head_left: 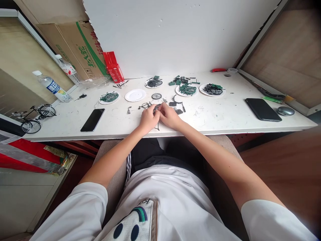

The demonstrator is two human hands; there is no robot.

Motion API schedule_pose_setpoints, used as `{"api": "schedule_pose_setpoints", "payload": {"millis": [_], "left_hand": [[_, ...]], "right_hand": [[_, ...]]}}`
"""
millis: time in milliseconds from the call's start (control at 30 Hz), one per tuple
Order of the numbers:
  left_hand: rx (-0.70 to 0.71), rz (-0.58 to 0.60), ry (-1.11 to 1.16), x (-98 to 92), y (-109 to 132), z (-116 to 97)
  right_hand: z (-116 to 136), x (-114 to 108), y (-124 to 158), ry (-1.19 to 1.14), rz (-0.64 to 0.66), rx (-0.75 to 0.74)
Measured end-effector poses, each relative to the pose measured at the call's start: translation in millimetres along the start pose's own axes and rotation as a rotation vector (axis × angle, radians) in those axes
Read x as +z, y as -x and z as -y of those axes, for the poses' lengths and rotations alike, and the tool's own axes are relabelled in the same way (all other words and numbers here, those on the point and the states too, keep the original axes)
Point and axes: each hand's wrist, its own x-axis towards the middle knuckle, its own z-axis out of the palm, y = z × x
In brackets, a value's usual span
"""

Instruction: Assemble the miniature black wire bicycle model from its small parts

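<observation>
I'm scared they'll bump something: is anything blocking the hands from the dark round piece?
Nothing visible is: the left hand and right hand are right at the dark round piece. The loose wheel lies beyond them.

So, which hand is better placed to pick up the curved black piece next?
Right, probably: the curved black piece lies just beyond the right hand; the left hand is farther away.

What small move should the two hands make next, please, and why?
Perhaps the left hand should steady the small dark part while the right hand gently adjusts it: both hands meet at this part, whereas a loose wheel just beyond lies untouched on the table.
</observation>
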Motion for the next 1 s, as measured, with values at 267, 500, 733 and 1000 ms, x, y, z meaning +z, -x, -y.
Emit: {"api": "schedule_pose_setpoints", "payload": {"millis": [267, 500, 733, 1000], "left_hand": [[-0.018, 0.013, 0.004, -1.7, -0.1, -2.7], [-0.015, 0.009, 0.005, -2.7, 0.2, -3.8], [-0.008, -0.001, 0.002, -1.8, 0.0, -2.2], [-0.023, 0.016, 0.008, -2.6, 0.2, -3.4]], "right_hand": [[-0.1, -0.3, 0.1, 0.003, 0.005, -0.006], [-1.7, 0.5, 0.0, -0.005, -0.005, -0.016], [-1.8, 0.9, -0.6, -0.006, -0.007, -0.017], [0.1, 0.0, 0.0, -0.001, -0.001, -0.007]]}}
